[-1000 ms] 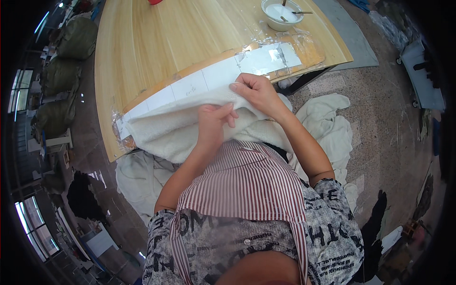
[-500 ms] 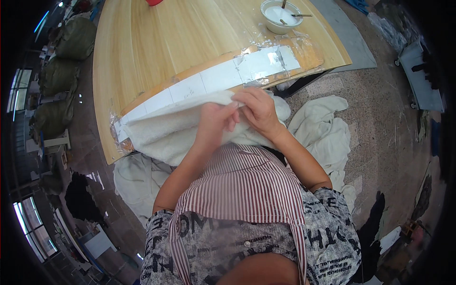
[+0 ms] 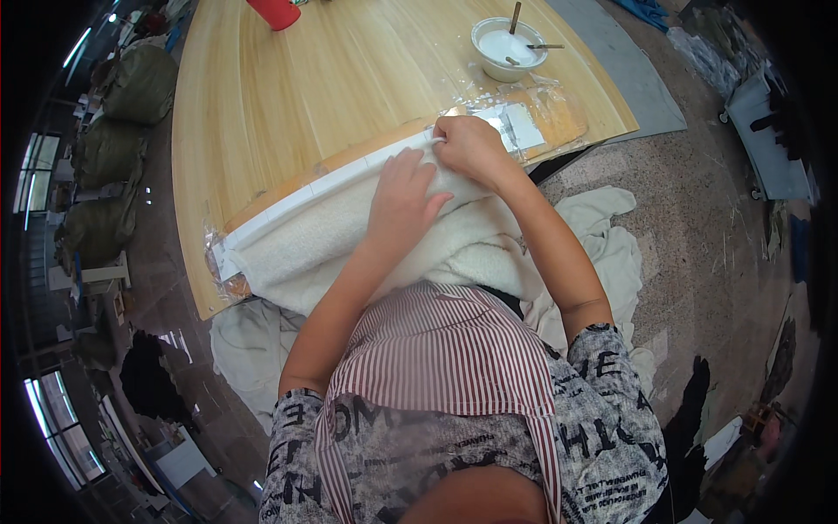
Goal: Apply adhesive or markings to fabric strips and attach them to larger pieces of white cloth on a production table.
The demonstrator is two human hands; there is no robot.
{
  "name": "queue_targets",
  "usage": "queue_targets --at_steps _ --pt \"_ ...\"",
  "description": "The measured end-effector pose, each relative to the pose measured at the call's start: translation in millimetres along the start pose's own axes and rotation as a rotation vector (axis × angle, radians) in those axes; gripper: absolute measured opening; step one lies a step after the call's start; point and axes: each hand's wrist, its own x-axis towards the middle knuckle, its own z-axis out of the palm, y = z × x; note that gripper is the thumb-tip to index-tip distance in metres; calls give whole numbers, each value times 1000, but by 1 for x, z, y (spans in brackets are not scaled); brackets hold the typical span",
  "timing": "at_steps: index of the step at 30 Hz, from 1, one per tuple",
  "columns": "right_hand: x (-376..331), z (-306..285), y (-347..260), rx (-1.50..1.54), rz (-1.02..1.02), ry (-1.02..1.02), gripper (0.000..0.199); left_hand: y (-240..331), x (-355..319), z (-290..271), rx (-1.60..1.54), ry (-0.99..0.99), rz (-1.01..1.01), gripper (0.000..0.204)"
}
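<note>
A cream fleecy cloth [image 3: 319, 229] drapes over the near edge of the wooden table. Its upper edge runs along a white ruled strip [image 3: 301, 189] taped on a brown board. My left hand [image 3: 406, 199] lies on the cloth with its fingers spread. Pinched at the cloth's far right corner is my right hand [image 3: 470, 148], closed and resting by the strip. The rest of the cloth bunches in folds against my striped apron [image 3: 445, 341].
A bowl [image 3: 509, 51] of white paste with sticks in it stands at the table's far right, near a red cup [image 3: 274, 12] at the far side. Pale cloth [image 3: 585, 236] hangs down by the table. Stuffed sacks [image 3: 109, 153] line the left; a grey cart [image 3: 768, 140] stands right.
Both hands were together at the cloth's edge. My right hand has moved forward, drawing the cloth's corner onto the strip, and my left hand has opened flat on the cloth.
</note>
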Motion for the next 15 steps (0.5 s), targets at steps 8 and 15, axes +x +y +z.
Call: queue_targets --at_steps 8,15 --pt "-12 -9 31 -247 -385 427 22 -6 -1 18 80 6 121 68" --pt "-6 -38 62 -204 -231 670 23 -1 5 17 133 -14 87 73"
